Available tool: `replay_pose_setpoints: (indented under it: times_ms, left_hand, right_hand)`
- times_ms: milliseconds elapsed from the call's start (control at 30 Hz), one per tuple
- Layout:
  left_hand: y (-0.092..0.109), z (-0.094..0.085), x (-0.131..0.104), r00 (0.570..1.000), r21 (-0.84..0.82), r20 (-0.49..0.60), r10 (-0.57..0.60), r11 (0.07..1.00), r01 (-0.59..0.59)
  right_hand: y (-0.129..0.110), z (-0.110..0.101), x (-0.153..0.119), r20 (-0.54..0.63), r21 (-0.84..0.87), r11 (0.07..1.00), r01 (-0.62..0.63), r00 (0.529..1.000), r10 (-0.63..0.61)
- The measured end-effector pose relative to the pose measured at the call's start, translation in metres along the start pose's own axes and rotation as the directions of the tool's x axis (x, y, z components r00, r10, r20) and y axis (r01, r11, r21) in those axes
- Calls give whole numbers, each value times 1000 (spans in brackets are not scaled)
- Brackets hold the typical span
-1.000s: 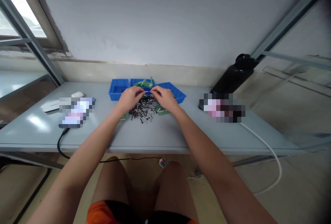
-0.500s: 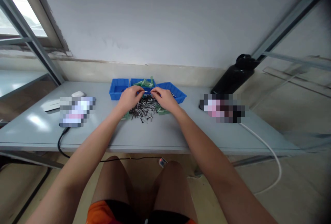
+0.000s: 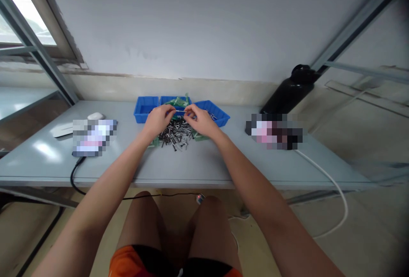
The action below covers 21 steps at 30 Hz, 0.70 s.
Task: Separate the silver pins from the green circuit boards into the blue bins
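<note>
Between my two hands is a thin, light metal piece (image 3: 180, 111), like a screw or pin, above the pile. My left hand (image 3: 160, 119) pinches its left end, and my right hand (image 3: 198, 119) has its fingertips closed at the right end. Below them a heap of dark and silvery screws (image 3: 177, 134) lies on the grey table (image 3: 185, 166). Behind the hands stand a left blue bin (image 3: 140, 113), a middle blue bin with green plastic (image 3: 177, 101) in it, and a right blue bin (image 3: 220, 117) holding some small pieces.
On the left lie a phone (image 3: 95, 138) with a black cable and a white case (image 3: 95, 116). A black bottle (image 3: 289, 93) leans at the back right, beside a blurred-out device (image 3: 275, 134) with a white cable. Metal frame posts flank the table.
Both hands have shifted slightly up and left, and the thin piece between the fingertips shows more of its length. The right fingers look more curled.
</note>
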<state>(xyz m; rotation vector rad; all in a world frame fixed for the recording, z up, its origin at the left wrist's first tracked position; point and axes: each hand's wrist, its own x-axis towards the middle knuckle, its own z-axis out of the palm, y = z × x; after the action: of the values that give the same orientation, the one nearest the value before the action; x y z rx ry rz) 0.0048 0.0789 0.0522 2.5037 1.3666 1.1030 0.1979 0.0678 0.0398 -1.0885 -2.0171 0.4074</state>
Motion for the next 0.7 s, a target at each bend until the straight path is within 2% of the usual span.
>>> replay_pose_setpoints:
  times_ms: [200,367,467,533,633,700]
  left_hand:
    - [1,0,0,999,9,43,-11,1000,10]
    - [1,1,-1,999,-9,32,-5,1000,5]
    - [1,1,-1,1000,-17,20,-12,1000,12]
    - [1,0,-1,999,-10,48,-4,1000,5]
    - [2,-1,-1,989,-7,146,38,999,-38]
    - [2,0,-2,974,-14,220,63,998,-61]
  right_hand:
    - [-4,0,-2,17,33,998,57,998,-57]
    - [-8,0,-1,4,-44,994,101,995,-101]
    - [-6,-4,1,-49,-99,990,99,993,-104]
    - [1,-11,3,-129,-165,985,42,990,-64]
    - [21,-26,3,-291,-269,951,-151,954,69]
    - [34,-33,1,-301,-322,905,-278,936,181]
